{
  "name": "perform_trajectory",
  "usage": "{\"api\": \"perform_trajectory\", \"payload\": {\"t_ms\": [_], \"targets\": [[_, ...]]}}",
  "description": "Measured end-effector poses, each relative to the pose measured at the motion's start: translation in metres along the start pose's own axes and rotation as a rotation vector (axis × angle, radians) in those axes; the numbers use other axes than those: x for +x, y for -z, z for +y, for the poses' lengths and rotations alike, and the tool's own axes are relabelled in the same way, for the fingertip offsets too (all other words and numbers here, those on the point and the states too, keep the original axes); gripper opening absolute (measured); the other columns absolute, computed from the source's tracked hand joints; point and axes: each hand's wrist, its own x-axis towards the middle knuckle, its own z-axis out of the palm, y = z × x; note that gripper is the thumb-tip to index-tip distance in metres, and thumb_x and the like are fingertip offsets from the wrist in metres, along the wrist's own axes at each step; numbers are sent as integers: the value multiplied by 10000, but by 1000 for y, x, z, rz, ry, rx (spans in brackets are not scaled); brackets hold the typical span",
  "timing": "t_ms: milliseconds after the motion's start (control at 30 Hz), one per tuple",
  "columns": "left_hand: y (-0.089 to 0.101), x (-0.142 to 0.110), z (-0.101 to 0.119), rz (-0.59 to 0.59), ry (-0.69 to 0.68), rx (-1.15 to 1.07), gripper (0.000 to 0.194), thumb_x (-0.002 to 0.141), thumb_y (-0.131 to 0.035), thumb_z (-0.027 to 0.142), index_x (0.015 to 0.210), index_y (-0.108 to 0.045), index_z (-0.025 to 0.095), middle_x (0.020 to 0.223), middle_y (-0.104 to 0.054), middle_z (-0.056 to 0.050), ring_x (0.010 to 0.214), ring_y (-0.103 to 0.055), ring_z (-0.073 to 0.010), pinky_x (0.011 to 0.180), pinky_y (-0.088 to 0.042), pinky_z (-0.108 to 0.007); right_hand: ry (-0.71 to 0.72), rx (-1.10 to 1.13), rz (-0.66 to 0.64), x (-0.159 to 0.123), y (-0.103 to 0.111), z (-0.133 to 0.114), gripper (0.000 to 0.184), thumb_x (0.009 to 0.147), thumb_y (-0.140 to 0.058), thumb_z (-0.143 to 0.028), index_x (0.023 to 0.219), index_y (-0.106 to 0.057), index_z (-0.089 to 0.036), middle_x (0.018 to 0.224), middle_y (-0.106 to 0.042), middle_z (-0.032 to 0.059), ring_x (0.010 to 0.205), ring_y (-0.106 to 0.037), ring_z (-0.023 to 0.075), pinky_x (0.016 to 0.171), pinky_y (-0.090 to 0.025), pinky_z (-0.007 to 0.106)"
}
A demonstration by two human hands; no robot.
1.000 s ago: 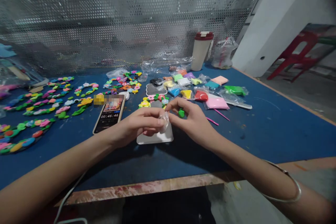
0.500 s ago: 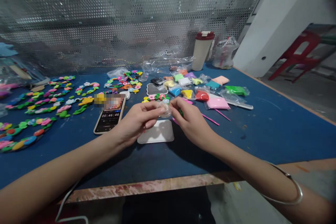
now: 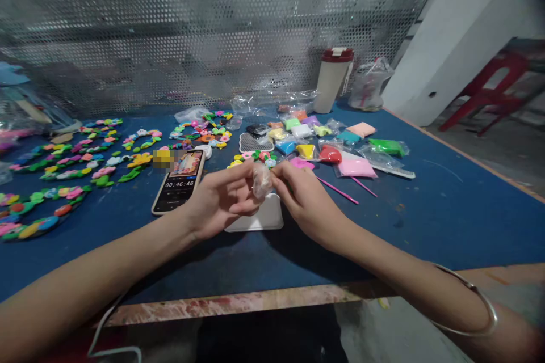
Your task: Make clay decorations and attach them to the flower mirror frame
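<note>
While your left hand (image 3: 219, 201) and right hand (image 3: 309, 201) both pinch the crinkled clear plastic packet (image 3: 263, 180), it hangs just off the 12 o'clock edge of the white rounded plastic tile (image 3: 268, 219). It looks light, soft and slippery, so grip its gathered folds.

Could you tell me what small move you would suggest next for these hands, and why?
I'd probably gently pull the clear plastic wrap apart, since the left hand and right hand pinch it from opposite sides, directly above the white board.
</note>
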Motion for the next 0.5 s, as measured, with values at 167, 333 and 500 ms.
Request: {"api": "perform_trajectory", "payload": {"t_ms": [167,333,500], "targets": [[1,3,0,-9,-67,242,251,757,-704,328,725,-574,116,584,-441,63,347,-240,37,342,-121,-122,-28,7,82,3,2,9,148,907,-444,-196,759,-459,-196,736,-549,10,654,-479,144,600,-323,264],[-2,2,1,110,-226,494,144,812,-643,269,872,-597,145,583,-538,69,299,-351,14,364,-249,-147,-5,38,199,-1,8,5,205,926,-428,-273,737,-459,-199,694,-523,-2,648,-466,139,611,-333,262],[-3,-1,3,120,-225,551,162,835,-589,224,972,-543,152,628,-612,54,291,-427,-8,370,-296,-149,107,53,146,-4,11,-3,230,901,-484,-298,696,-452,-200,677,-514,-11,639,-447,132,617,-322,264]]}}
